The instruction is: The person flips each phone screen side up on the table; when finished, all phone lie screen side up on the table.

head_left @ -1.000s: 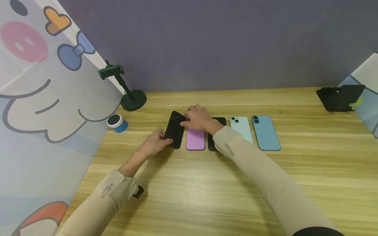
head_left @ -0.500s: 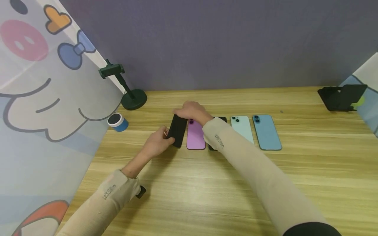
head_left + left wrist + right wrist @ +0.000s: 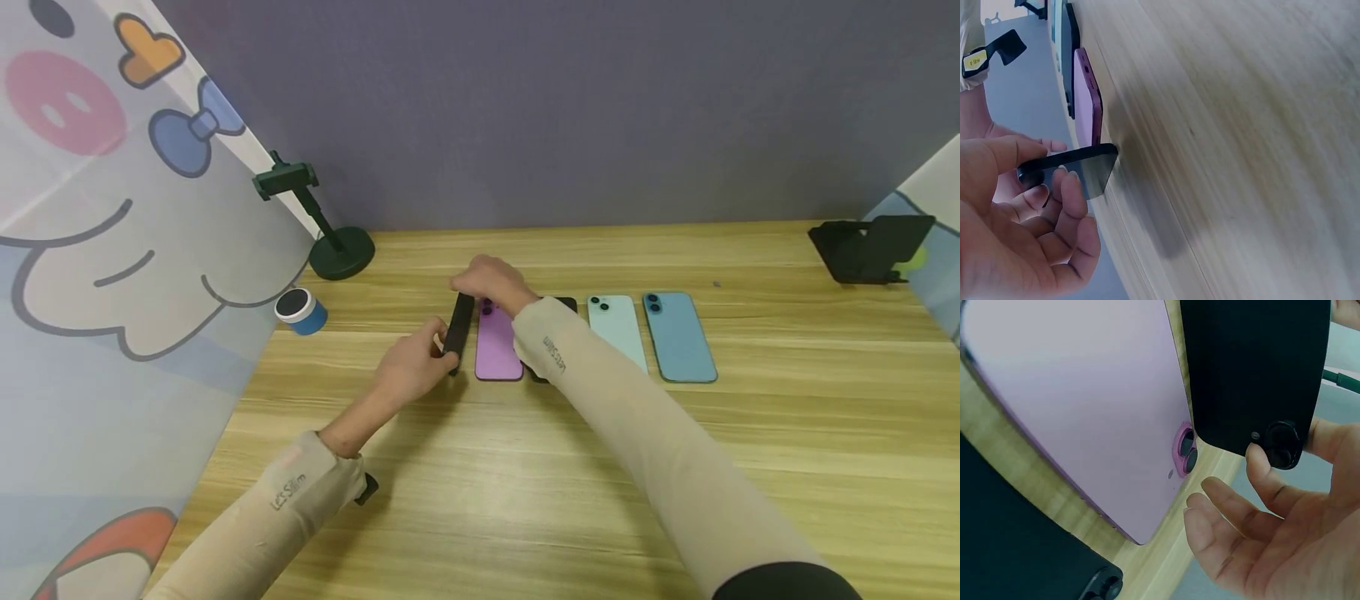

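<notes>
A black phone (image 3: 461, 325) is tipped up on its long edge at the left end of a row of phones. Its near end is pinched between the thumb and fingers of my left hand (image 3: 408, 364). At the far end, my right hand (image 3: 491, 281) pinches the corner beside the camera lenses, as the right wrist view shows on the black phone (image 3: 1254, 369). In the left wrist view its lower edge is right at the wooden table. Just right of it lies a purple phone (image 3: 498, 350), lenses up. Beyond that, my right forearm partly covers a second black phone (image 3: 564, 302).
A mint phone (image 3: 613, 321) and a blue phone (image 3: 681, 342) continue the row rightward. A dark green stand (image 3: 341, 252) and a blue jar (image 3: 300, 312) are at the back left. Far right is a black stand (image 3: 873, 248) by the grey wall.
The black phone has gone from lying nearly flat to standing on its long edge. My right hand moved left and back to its far end; my left hand kept its grip, shifting slightly right.
</notes>
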`<action>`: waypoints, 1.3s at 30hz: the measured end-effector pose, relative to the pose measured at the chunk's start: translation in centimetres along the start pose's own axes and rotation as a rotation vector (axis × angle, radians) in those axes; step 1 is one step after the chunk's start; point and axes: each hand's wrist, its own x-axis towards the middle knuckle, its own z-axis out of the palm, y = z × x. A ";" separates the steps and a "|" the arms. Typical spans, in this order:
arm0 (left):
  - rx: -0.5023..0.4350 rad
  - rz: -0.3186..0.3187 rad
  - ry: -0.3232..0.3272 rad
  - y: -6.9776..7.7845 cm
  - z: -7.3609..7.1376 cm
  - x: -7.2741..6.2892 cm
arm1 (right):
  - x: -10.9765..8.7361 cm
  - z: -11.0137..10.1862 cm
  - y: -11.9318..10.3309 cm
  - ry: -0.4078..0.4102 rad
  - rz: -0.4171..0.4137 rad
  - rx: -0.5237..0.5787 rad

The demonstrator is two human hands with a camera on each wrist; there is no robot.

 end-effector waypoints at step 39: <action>-0.223 -0.102 -0.181 -4.7 -1.5 1.5 | -1.3 -2.5 0.8 -0.131 -0.093 0.650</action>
